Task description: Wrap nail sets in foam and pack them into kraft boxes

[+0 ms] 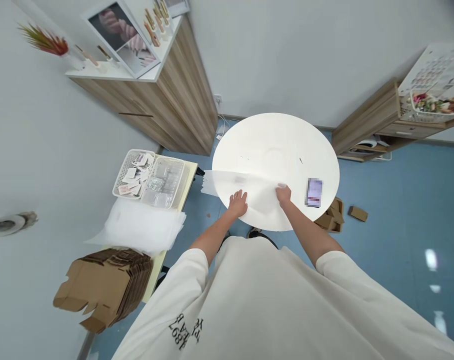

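A thin translucent white packing sheet (259, 190) lies across the front of the round white table (275, 130), its ragged left end hanging past the rim. My left hand (238, 203) rests on the sheet near the table's front left edge, fingers spread. Closed on the sheet's right side is my right hand (283, 194), with the thumb and fingers pressed together. To the right of that hand lies a purple rectangular object (314, 192), blurred into blocks. A few small dark marks or bits show on the tabletop farther back.
At left, a side table (190, 175) carries a white basket (133, 172) of cards, a clear plastic box (163, 182), stacked white sheets (140, 225) and flattened cardboard boxes (103, 285). Wooden cabinets (182, 95) stand behind. Cardboard pieces (330, 217) sit on the floor at right.
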`<state>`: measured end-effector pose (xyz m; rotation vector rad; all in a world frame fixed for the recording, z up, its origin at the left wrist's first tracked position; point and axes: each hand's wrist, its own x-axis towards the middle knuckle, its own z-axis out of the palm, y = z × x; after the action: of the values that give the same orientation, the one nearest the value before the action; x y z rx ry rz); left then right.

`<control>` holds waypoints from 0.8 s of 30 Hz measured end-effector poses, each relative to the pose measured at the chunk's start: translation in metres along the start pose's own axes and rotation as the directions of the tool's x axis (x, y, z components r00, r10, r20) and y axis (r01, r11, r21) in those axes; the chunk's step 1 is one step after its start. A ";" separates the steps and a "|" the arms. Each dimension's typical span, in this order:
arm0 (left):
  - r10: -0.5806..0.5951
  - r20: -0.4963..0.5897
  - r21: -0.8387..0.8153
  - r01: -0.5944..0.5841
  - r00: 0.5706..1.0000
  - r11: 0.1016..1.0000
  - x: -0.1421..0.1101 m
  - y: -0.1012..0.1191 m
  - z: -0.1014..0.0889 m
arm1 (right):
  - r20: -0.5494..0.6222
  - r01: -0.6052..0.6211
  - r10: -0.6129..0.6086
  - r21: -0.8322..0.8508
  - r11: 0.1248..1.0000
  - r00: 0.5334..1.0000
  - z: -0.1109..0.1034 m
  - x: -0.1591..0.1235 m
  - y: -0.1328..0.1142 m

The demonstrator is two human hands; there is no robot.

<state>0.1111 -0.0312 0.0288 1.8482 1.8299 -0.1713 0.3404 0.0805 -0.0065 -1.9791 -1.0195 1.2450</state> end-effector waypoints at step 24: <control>0.125 0.136 0.061 -0.134 0.983 0.989 0.033 0.002 -0.003 | 0.657 0.680 -0.184 -0.680 0.276 0.731 -0.017 -0.014 0.018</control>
<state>0.1143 -0.0001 0.0175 1.9482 1.6280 -0.3058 0.3577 0.0580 -0.0072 -1.7307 -2.8046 0.8383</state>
